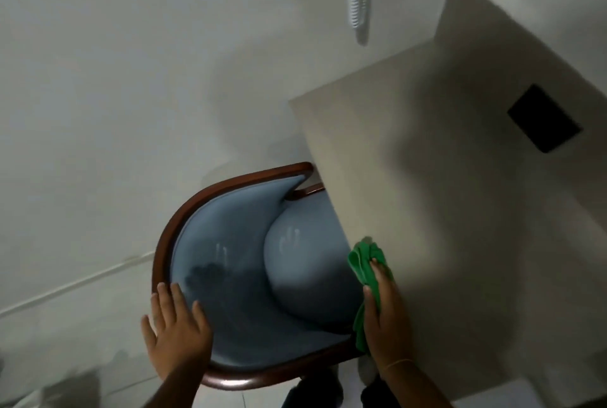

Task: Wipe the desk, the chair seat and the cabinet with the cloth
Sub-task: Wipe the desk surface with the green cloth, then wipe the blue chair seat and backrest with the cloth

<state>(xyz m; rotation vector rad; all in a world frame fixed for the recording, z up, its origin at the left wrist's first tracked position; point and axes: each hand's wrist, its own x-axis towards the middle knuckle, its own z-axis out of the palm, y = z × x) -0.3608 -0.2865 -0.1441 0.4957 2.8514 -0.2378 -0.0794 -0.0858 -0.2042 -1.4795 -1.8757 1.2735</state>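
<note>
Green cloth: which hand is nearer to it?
Right. The right hand lies on the green cloth at the desk edge; the left hand rests across the chair.

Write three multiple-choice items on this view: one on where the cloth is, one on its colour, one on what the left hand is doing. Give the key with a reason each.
1. Where is the cloth?
A. At the desk edge beside the chair
B. On the chair seat
C. On the floor

2. What colour is the cloth?
A. Blue
B. Green
C. White

3. What is the left hand doing?
A. Gripping the cloth
B. Resting open on the chair's curved back
C. Pressing the dark square on the desk

Key: 1 A, the right hand holds it against the desk edge. 2 B, it is bright green. 3 B, its fingers lie spread over the wooden rim.
</note>
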